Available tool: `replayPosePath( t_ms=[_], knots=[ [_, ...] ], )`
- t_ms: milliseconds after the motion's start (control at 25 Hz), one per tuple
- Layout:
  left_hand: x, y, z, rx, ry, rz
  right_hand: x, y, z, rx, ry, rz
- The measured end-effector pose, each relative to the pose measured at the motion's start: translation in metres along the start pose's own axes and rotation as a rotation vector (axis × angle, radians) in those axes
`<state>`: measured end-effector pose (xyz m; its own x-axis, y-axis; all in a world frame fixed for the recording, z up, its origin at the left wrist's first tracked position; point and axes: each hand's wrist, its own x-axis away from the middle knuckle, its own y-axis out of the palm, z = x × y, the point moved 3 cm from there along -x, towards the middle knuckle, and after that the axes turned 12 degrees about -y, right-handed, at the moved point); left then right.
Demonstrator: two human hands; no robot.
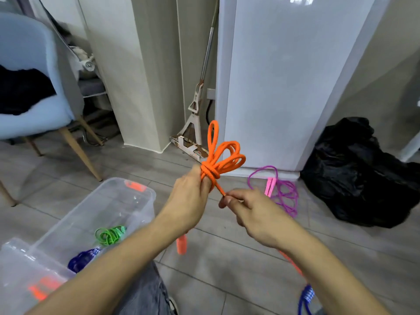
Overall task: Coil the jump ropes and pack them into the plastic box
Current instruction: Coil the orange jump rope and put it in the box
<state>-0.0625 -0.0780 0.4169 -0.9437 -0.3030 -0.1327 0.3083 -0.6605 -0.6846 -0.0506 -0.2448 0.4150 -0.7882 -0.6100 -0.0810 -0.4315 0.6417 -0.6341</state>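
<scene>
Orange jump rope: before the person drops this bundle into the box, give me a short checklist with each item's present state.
1. Loops of the orange jump rope gathered in the left hand: ok.
2. Wrap round the bundle closed off: not ok, the right hand pinches the free strand, pulled taut.
3. Orange handle tucked in: not ok, it hangs below the left hand.
4. Plastic box open: ok.
5. Room in the box: ok, only the green rope and blue rope show inside.
6. Purple rope coiled: not ok, loose on the floor.
</scene>
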Motion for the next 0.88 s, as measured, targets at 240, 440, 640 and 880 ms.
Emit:
replayPosePath(
  t_ms=[240, 440, 640, 880],
  knots=[
    [-0.019, 0.008, -0.015, 0.201, -0.228, -0.173, 0.016, -0.010, -0.013, 0.061, 0.075, -0.116],
    [-0.017, 0.006, -0.023, 0.541, -0.377, -0.264, 0.048, -0.026, -0.035, -0.520, 0.193, -0.116],
    [-0.007, 0.009, -0.022, 0.639, -0.442, -0.382, 0.049, -0.034, -0.046, -0.454, 0.070, 0.237],
    [0.000, 0.017, -0.013, 0.828, -0.490, -0.549, 0.033, -0.026, -0.044, -0.379, -0.096, 0.579]
  ],
)
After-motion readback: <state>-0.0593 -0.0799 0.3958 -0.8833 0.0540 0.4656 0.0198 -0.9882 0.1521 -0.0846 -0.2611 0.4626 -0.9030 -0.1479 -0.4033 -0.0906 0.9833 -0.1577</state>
